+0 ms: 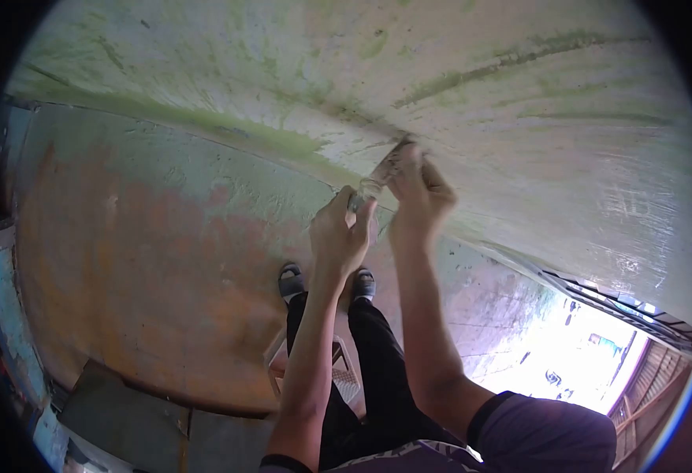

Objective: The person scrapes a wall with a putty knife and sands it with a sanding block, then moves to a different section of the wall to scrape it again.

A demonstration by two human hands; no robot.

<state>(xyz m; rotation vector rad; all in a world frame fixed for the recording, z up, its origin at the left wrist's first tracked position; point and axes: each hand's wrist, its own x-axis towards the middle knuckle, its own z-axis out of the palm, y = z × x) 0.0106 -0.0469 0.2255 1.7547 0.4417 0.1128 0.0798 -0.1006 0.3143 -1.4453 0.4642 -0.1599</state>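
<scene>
Centre of frame: flat scraper (pixel 386 166) beneath greenish wall (pixel 535 150). Right hand (pixel 421 193) closes on upper end; left hand (pixel 338 236) curls at lower end, hold unclear (blur intervenes). Probably light, stiff, possibly slippery; best gripped well behind working edge.

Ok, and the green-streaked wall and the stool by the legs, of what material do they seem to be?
The wall looks like painted plaster or cement, mostly matte: the pale coating is patchy, streaked and scratched. The stool may be moulded plastic, from its lattice-like seat; its finish is too small to judge.
</scene>
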